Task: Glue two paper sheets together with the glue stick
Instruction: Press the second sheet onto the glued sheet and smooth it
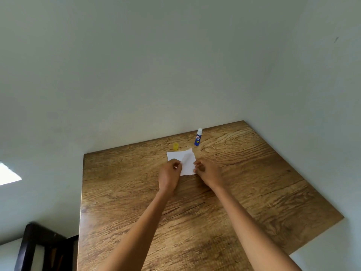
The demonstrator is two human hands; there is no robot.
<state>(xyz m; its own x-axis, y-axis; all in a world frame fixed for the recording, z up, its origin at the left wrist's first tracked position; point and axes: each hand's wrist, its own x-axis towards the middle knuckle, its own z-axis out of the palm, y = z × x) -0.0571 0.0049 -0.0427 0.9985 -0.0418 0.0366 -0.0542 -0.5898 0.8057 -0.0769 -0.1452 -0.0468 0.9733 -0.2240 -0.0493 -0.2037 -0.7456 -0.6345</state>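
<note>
Two small white paper sheets [184, 160] lie overlapping on the wooden table [244, 188], one laid slightly askew over the other. My left hand [169, 176] pinches the paper's near left edge. My right hand [207, 173] pinches its near right edge with curled fingers. A blue glue stick [198, 137] stands upright behind the paper with its white glue tip exposed. Its yellow cap [176, 146] sits apart on the table, to the left of the stick.
The table stands against a pale wall [175, 65] at its far edge. Its left and right edges drop off to a light floor. A dark wooden chair frame [39, 249] stands at the lower left beside the table.
</note>
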